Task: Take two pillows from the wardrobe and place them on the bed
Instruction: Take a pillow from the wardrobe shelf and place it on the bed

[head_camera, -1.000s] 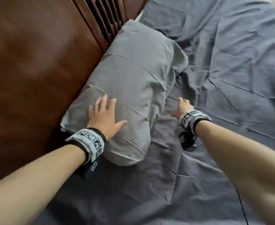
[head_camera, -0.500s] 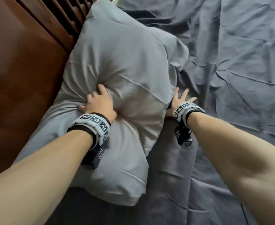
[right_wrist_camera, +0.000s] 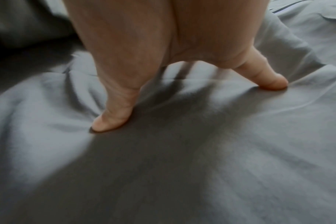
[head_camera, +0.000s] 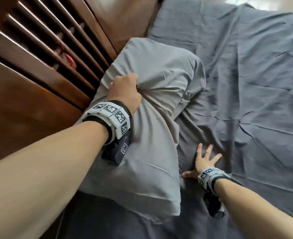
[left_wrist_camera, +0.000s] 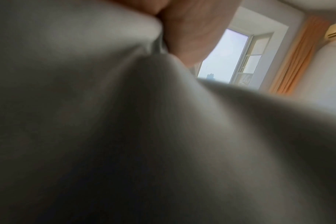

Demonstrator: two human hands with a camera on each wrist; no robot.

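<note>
A light grey pillow (head_camera: 152,128) lies on the bed against the wooden headboard. My left hand (head_camera: 125,90) grips a bunch of its cover near the middle, knuckles up, fingers buried in the fabric. In the left wrist view the pillow (left_wrist_camera: 125,121) fills the frame, blurred, with part of my left hand (left_wrist_camera: 186,30) at the top. My right hand (head_camera: 202,161) rests flat on the dark grey sheet (head_camera: 245,100) just right of the pillow, fingers spread. The right wrist view shows my right hand (right_wrist_camera: 182,98) with its fingertips (right_wrist_camera: 107,125) pressed into the sheet (right_wrist_camera: 182,166). Only one pillow is in view.
The dark wooden headboard (head_camera: 38,83) with vertical slats runs along the left. Something pink (head_camera: 71,61) shows between the slats. The wrinkled sheet stretches to the right and far side. A window (left_wrist_camera: 226,60) and an orange curtain (left_wrist_camera: 299,57) show in the left wrist view.
My left hand went from lying flat on the pillow to gripping its cover. My right hand slid back from the pillow's edge and now presses flat on the sheet.
</note>
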